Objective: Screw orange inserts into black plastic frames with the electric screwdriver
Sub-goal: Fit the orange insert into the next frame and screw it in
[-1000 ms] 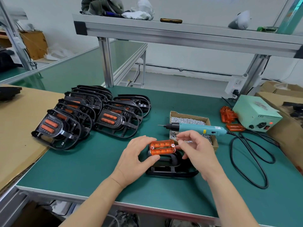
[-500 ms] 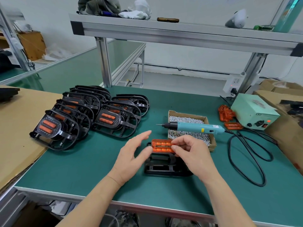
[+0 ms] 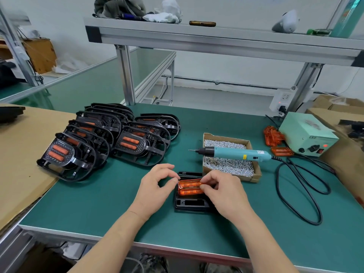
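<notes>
An orange insert [image 3: 190, 187] lies on a black plastic frame [image 3: 189, 204] that rests flat on the green mat, near the front. My right hand [image 3: 224, 191] pinches the insert's right end between thumb and forefinger. My left hand [image 3: 156, 187] sits at the insert's left end with loosely curled fingers; only the forefinger tip touches the corner. The teal electric screwdriver [image 3: 236, 153] lies unheld across the cardboard box of screws [image 3: 256, 175] behind my hands, tip pointing left.
Several finished frames [image 3: 94, 138] with orange inserts lean in rows at the left. Loose orange inserts [image 3: 273, 135] lie by the pale green power supply [image 3: 307, 133]. The screwdriver's black cable [image 3: 307, 194] loops on the right. Cardboard sheet [image 3: 19, 154] left, cardboard boxes [image 3: 348, 154] right.
The insert has come down from above the frame onto it. My left hand let go, opened, then curled back to the insert's left end. My right hand kept its pinch.
</notes>
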Motion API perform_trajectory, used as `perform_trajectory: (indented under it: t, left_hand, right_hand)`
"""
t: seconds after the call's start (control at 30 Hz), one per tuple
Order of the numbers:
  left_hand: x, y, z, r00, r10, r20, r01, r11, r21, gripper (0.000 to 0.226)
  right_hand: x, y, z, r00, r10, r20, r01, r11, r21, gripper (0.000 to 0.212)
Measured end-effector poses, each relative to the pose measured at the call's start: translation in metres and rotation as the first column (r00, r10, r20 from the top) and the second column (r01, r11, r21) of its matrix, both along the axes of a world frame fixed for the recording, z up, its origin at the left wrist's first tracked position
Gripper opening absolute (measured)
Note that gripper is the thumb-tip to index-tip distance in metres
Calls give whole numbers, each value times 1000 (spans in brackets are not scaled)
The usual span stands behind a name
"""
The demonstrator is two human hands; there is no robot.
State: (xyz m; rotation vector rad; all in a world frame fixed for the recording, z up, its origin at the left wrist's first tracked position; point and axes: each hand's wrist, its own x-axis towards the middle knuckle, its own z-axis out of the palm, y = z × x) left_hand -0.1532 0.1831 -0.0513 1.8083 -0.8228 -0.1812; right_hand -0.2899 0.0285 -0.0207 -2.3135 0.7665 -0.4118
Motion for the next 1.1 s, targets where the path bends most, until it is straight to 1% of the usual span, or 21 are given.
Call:
perform_trajectory:
  t: [0.1, 0.2, 0.33, 0.5, 0.7, 0.77, 0.87, 0.97, 1.0, 1.03, 1.07, 1.1]
  left_hand:
    - [-2, 0, 2, 999, -20, 25, 18, 997, 70, 22]
    - [-2, -1, 4, 998, -46, 49, 39, 991, 130, 17]
    - [-1, -1, 3, 996, -82, 39, 76, 986, 149, 17]
    - [0, -2, 0, 991, -98, 88, 79, 977, 199, 15]
    - [0, -3, 0, 982, -144, 120, 117, 971, 209, 23]
    - [-2, -2, -1, 971, -184, 151, 154, 969, 191, 27]
    - [-6, -2, -2, 929, -276, 245, 229, 952, 201, 28]
    - [-9, -3, -4, 888, -343, 305, 262, 925, 275, 43]
    - [-9, -4, -5, 885, -348, 308, 259, 920, 294, 44]
    - [-8, -4, -6, 887, -346, 305, 254, 918, 303, 45]
    - [-8, -4, -7, 891, -343, 299, 250, 918, 306, 45]
    - [-7, -4, -8, 894, -339, 293, 248, 919, 308, 45]
  right_hand:
    - [1, 1, 2, 999, -2, -38, -1, 998, -60, 6]
    - [1, 2, 3, 997, -3, -82, -9, 990, -144, 6]
    - [0, 2, 5, 991, -5, -134, -21, 982, -189, 6]
    - [1, 3, 4, 984, -10, -180, -35, 968, -249, 6]
    - [6, 5, 10, 964, -28, -266, -56, 950, -306, 12]
    - [8, 5, 12, 959, -22, -283, -69, 950, -306, 13]
    - [8, 3, 12, 959, -6, -283, -80, 953, -292, 12]
    - [5, -1, 9, 964, 22, -264, -84, 970, -227, 10]
    - [4, -3, 8, 975, 22, -219, -61, 983, -173, 11]
    - [4, -5, 8, 991, 0, -135, -12, 996, -91, 12]
    - [3, -8, 8, 998, -57, -15, 57, 998, 36, 13]
    - [2, -11, 10, 982, -147, 117, 120, 969, 214, 17]
